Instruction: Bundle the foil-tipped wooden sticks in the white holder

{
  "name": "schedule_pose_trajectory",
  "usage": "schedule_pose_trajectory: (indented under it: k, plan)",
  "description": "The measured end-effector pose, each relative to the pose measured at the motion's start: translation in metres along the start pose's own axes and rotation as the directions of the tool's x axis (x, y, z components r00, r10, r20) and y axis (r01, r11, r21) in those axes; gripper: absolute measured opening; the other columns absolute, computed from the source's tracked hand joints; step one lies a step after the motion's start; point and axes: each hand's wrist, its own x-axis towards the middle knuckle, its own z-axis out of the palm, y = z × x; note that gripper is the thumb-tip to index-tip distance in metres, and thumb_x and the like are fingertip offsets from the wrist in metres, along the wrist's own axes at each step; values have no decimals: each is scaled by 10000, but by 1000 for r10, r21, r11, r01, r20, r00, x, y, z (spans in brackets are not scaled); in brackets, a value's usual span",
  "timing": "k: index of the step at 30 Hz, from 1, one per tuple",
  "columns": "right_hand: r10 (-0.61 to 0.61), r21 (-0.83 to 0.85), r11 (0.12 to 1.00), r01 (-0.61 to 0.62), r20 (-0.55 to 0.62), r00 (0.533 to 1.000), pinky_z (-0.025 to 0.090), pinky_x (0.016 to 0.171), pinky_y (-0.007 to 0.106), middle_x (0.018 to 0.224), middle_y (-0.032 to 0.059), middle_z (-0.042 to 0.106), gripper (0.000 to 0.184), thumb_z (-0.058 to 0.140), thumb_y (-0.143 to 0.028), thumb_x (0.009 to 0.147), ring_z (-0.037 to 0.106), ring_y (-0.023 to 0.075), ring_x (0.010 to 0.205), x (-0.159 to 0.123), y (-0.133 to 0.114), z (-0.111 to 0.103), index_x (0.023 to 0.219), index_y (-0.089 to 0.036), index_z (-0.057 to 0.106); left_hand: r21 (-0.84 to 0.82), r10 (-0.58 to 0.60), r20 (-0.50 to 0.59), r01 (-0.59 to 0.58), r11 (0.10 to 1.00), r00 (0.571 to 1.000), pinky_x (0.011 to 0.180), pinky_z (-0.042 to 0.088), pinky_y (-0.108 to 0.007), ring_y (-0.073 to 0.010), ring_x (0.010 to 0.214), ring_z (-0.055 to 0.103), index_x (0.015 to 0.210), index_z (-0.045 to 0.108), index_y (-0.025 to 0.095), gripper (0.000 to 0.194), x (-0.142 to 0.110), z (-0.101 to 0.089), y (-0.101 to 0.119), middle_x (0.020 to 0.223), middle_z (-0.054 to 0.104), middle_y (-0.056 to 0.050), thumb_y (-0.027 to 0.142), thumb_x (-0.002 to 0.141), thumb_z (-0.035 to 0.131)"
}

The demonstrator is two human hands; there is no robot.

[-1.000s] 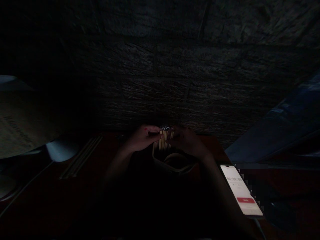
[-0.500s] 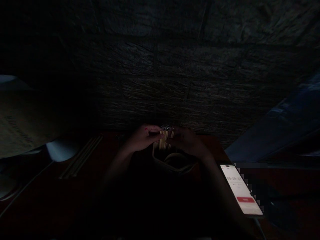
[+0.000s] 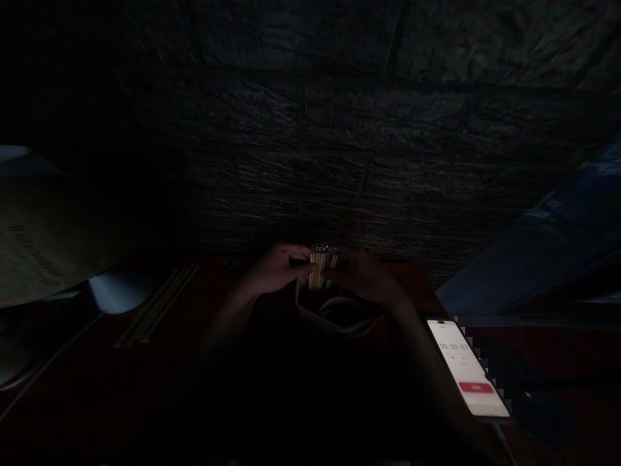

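Observation:
Dim light covers everything. A bundle of pale wooden chopsticks (image 3: 317,272) stands upright in the middle, its far end topped by something shiny and crinkled, like clear wrapping. From the left side my left hand (image 3: 284,268) grips it, with the thumb across the front of the sticks. My right hand (image 3: 361,275) is closed around the other side; its fingers are dark and partly lost in shadow. Just below the hands is an open container (image 3: 315,316) with a pale rim, and a curved band shows inside it. The chopsticks' lower ends drop into the shadow at the container.
Several long thin sticks (image 3: 162,304) lie on the dark reddish table (image 3: 204,362) at left. Beyond them are a printed brown bag (image 3: 33,239) and a cable (image 3: 53,369). A lit phone (image 3: 468,369) showing a timer lies at right. A stone-patterned wall (image 3: 310,129) rises behind.
Almost nothing differs. My left thumb has shifted slightly down the front of the chopsticks, while both hands stay around the bundle.

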Motion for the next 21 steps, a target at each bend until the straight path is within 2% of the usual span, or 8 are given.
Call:
schedule_pose_trajectory:
  k: [21]
  plan:
    - [23, 42, 999, -23, 12, 1000, 527, 707, 294, 1004, 52, 735, 307, 671, -242, 800, 691, 188, 842, 0, 1, -1, 1105, -203, 665, -78, -51, 39, 54, 996, 998, 876, 519, -341, -215, 978, 692, 1019, 705, 154, 245, 1, 1, 0, 1047, 746, -84, 246, 794, 671]
